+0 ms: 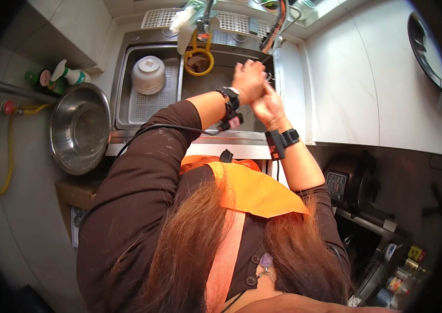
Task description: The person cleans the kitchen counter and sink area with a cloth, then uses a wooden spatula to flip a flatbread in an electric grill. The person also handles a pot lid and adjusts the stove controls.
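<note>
My left hand and my right hand are pressed together over the right basin of a stainless steel sink. The left fingers lie on the right hand, and the right palm faces partly up. Its fingers are mostly hidden behind the left hand, so what is between them cannot be seen. Just above stands a faucet. A yellow-rimmed strainer with brown scraps in it hangs at the basin's back left. On the perforated drain tray in the left basin, a white bowl rests upside down.
A large steel basin leans left of the sink, near a spray bottle. Pale gloves hang by a second spout. White drain racks line the back. At right are a pot lid and a dark cooker.
</note>
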`<state>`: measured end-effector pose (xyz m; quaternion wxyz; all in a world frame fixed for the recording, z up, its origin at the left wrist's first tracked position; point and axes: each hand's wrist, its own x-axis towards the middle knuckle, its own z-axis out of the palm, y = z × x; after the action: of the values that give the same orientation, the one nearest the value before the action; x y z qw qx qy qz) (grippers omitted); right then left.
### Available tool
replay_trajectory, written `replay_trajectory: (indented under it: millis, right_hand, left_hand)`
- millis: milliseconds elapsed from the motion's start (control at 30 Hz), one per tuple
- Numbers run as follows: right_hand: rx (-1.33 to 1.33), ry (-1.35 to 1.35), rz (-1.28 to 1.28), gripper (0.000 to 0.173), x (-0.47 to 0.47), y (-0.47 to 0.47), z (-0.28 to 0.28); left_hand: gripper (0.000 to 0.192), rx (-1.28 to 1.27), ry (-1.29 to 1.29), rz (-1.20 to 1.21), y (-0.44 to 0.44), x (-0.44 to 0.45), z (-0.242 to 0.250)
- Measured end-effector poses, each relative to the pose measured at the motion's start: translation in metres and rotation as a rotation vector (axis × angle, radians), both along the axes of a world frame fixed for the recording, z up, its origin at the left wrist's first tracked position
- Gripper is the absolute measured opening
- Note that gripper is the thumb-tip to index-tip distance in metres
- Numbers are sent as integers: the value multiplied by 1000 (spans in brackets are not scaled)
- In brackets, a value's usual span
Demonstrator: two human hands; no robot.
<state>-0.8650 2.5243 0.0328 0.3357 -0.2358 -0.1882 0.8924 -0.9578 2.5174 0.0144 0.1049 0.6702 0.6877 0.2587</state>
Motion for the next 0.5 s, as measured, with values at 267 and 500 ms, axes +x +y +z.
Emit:
replay_trajectory:
  millis: [267, 500]
  right_hand:
    - [35, -355, 9, 14, -2, 12, 1]
    - [148, -474, 147, 38, -2, 9, 20]
  left_hand:
    - [31, -12, -16, -12, -5, -65, -35]
    - [31, -106, -402, -57, -38, -83, -13]
